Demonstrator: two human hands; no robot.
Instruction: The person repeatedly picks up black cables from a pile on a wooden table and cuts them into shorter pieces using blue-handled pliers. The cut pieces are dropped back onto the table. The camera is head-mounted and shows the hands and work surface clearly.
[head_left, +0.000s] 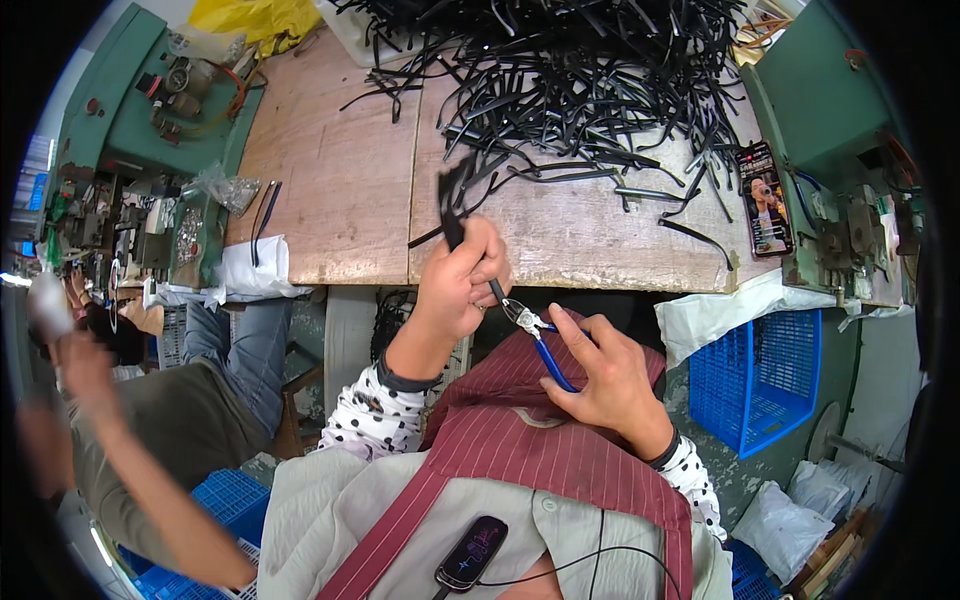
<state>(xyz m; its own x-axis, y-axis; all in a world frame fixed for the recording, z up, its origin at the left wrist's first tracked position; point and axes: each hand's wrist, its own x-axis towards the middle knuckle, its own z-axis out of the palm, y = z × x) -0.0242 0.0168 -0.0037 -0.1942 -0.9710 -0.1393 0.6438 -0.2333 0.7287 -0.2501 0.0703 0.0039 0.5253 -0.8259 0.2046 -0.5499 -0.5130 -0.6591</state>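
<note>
My left hand (462, 280) is closed around a small bunch of black eyeglass temples (455, 200), slim arms that fan out above the fist. One temple (496, 290) sticks out below the fist toward my right hand. A pair of blue-handled cutting pliers (530, 322) lies in my right hand (610, 375), its metal jaws at the lower end of that temple. Whether the jaws bite on it is too small to tell. Both hands are just off the front edge of the wooden table (330, 200). A large heap of black temples (570, 90) covers the table's far right half.
Green machines (160, 130) flank the table, and a phone (765, 200) leans at the right one. A single temple (267, 222) lies at left near a bag of small parts (232, 190). Blue crates (755, 380) stand below. Another person (160, 440) sits at left, arm blurred.
</note>
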